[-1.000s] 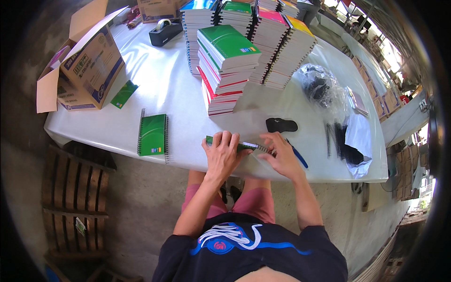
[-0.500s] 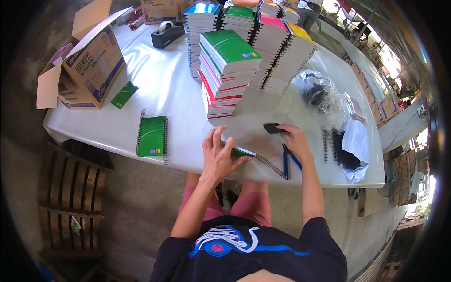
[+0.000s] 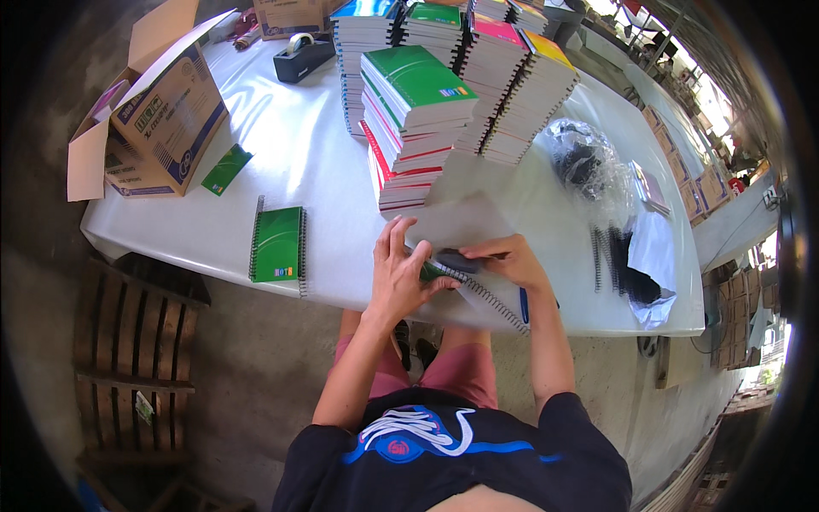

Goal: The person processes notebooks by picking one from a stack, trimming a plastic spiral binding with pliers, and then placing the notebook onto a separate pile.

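With our left hand [image 3: 401, 266] closed on a green notebook [image 3: 430, 271] near the table's [image 3: 341, 183] front edge, thumb toward us, we have a wire coil [image 3: 496, 307] trailing from its bound edge toward our right. Our right hand [image 3: 514, 259] grips a black pad [image 3: 458, 258] right by that edge, though we cannot tell whether the two touch, and a blue handle [image 3: 524, 305] lies just below. Beyond our hands stands a book stack [image 3: 418, 119], and another notebook [image 3: 277, 245] lies well to our left.
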Available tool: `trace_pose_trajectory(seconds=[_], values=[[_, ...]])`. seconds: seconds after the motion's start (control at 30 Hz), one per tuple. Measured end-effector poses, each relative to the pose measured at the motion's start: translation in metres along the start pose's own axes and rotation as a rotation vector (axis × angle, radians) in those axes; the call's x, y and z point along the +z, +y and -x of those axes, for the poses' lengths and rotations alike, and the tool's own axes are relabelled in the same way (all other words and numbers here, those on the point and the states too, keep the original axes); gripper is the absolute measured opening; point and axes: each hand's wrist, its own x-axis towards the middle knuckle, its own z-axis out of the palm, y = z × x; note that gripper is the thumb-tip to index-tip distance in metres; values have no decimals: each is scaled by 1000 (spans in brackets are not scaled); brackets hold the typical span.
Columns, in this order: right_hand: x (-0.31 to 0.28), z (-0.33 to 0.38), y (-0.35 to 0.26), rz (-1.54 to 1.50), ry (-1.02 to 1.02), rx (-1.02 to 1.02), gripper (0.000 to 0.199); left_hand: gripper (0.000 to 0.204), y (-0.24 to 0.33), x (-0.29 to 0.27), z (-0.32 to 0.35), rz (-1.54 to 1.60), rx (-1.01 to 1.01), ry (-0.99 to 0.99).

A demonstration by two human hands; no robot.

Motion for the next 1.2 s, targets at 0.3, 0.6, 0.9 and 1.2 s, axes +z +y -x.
trace_pose_trajectory(seconds=[0.3, 0.6, 0.9, 1.2], values=[[-3, -5, -2, 74, -96, -135, 32, 61, -16, 6, 1, 238, -155, 43], [1, -17, 14, 216, 15, 63, 28, 62, -29, 18, 5, 442, -155, 113], [9, -24, 8, -384, -77, -319, 36, 100, -42, 32, 6, 688, -299, 111], [21, -47, -4, 177, -68, -53, 35, 105, -50, 35, 13, 660, -239, 28]])
